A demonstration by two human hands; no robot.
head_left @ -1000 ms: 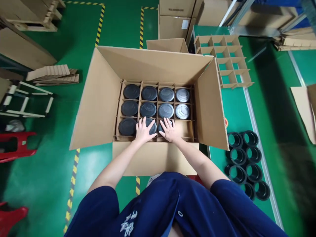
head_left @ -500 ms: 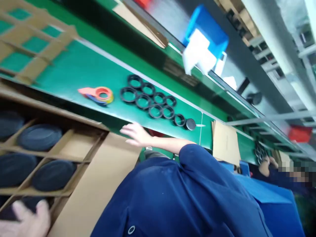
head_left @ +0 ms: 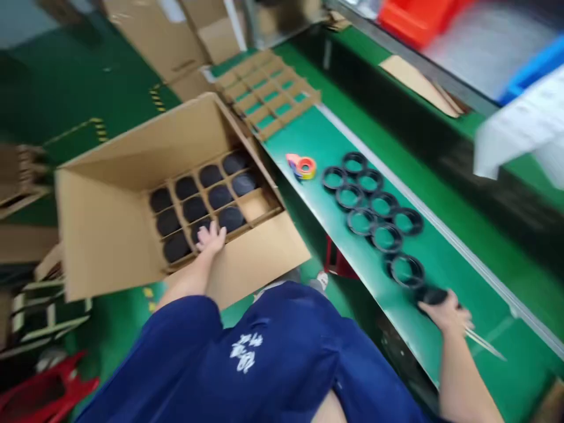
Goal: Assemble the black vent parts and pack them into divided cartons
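Observation:
Over the near side of a divided cardboard box [head_left: 106,235], my left hand [head_left: 211,238] has its fingers spread, above black round pieces [head_left: 231,218] sitting in the compartments. One compartment at the right [head_left: 254,207] shows bare cardboard. On the green bench [head_left: 308,138], my right hand [head_left: 452,314] is closed around a black round piece [head_left: 434,295], the last in a row. Several black rings [head_left: 384,237] lie beside it in a cluster. A thin pale stick-like item [head_left: 487,343] lies by my right wrist. Motion blurs the right hand.
An orange tape dispenser [head_left: 304,167] and a cardboard divider grid [head_left: 268,91] lie farther up the bench. A shelf with a red bin [head_left: 416,20] and hanging white sheets [head_left: 520,132] runs along the far side. A red stool [head_left: 337,258] stands partly under the bench.
The view has swung left, showing the whole box. My right hand has moved from the bench's near edge to the black piece at the row's end and closed on it. My left hand remains over the box.

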